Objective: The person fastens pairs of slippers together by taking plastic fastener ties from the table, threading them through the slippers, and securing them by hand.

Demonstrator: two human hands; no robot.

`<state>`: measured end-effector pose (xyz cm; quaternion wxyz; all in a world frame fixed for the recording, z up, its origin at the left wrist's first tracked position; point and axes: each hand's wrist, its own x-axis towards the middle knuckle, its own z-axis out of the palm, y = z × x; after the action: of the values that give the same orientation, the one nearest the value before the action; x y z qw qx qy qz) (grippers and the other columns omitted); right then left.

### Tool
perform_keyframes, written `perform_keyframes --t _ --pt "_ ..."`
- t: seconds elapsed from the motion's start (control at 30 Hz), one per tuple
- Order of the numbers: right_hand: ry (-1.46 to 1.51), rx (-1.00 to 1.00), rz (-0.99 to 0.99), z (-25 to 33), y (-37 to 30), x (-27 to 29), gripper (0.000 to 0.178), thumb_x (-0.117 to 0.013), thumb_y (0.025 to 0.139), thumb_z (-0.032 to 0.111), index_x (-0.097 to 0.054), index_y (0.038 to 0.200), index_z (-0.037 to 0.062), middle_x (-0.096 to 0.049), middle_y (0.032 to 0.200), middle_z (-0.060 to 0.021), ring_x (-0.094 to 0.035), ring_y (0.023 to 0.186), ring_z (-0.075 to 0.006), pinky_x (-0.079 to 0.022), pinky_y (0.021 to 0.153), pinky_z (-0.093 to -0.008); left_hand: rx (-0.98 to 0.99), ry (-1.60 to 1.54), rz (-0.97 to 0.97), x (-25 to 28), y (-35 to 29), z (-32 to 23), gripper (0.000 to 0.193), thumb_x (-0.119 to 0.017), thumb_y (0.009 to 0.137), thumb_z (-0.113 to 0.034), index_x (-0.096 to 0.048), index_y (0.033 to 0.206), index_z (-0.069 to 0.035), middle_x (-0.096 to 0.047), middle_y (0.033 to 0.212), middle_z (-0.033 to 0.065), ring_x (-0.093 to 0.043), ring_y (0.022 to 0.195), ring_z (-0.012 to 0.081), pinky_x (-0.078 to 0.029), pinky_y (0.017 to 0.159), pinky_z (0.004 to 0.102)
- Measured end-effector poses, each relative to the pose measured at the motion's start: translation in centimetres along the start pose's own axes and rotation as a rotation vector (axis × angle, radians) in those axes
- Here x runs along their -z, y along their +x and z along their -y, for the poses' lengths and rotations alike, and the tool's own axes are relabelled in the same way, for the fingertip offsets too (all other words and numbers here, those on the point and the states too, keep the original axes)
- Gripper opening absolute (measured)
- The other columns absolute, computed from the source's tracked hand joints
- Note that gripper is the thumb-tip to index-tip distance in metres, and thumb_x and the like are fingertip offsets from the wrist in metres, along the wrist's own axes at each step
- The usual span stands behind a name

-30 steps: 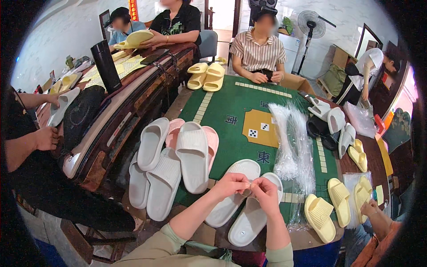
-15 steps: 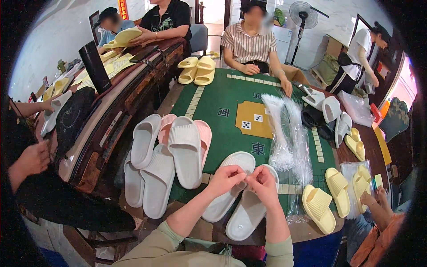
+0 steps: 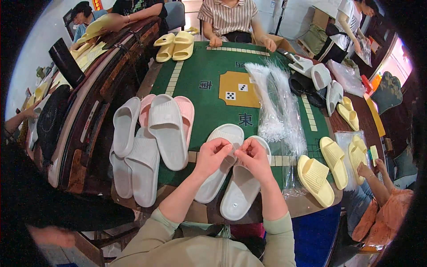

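Bright, fairly even light covers the worktop [image 3: 204,115]. Glare whitens the doorway [image 3: 192,20] beyond its far edge and a pinkish opening [image 3: 402,62] past the far right corner. Plastic sleeves [image 3: 293,118] along the right side gleam in pale streaks. Soft shadows lie on the grey slippers [image 3: 242,191] at the near edge; the left hand [image 3: 214,155] and right hand [image 3: 254,158] look sharp, but detail between their fingertips is too fine to read. Off the near left corner, dark clothing [image 3: 58,204] sinks into grainy black and another hand [image 3: 53,236] is blurred. Fisheye bends straight edges; black vignetting fills the frame's corners.
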<state>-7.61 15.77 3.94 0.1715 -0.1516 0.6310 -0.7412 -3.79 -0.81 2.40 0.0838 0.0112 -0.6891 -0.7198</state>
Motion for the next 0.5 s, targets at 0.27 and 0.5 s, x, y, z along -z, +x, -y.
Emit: perform_keyframes --t 0.27,0.5 --pt "-0.065 -0.035 0.019 -0.3 -0.2 0.2 0.023 -0.069 0.081 0.004 -0.046 0.082 0.0092 -0.045 0.072 0.0064 -0.044 0.065 -0.0033 -0.038 0.057 -0.0195 -0.046 -0.030 -0.069 0.0 -0.1 0.7 0.012 -0.062 0.088 -0.012 -0.063 0.085 0.000 -0.057 0.072 -0.0029 -0.051 0.068 0.0048 -0.042 0.060 0.0226" --pt "-0.026 -0.055 -0.007 0.6 -0.5 -0.2 0.020 -0.065 0.081 -0.001 -0.047 0.083 0.0086 -0.051 0.072 0.0050 -0.049 0.063 -0.0036 -0.041 0.054 -0.0188 -0.118 0.101 -0.022 -0.2 -0.6 -0.1 0.018 -0.063 0.089 -0.012 -0.066 0.098 0.003 -0.065 0.088 0.0010 -0.058 0.080 0.0068 -0.048 0.070 0.0233"
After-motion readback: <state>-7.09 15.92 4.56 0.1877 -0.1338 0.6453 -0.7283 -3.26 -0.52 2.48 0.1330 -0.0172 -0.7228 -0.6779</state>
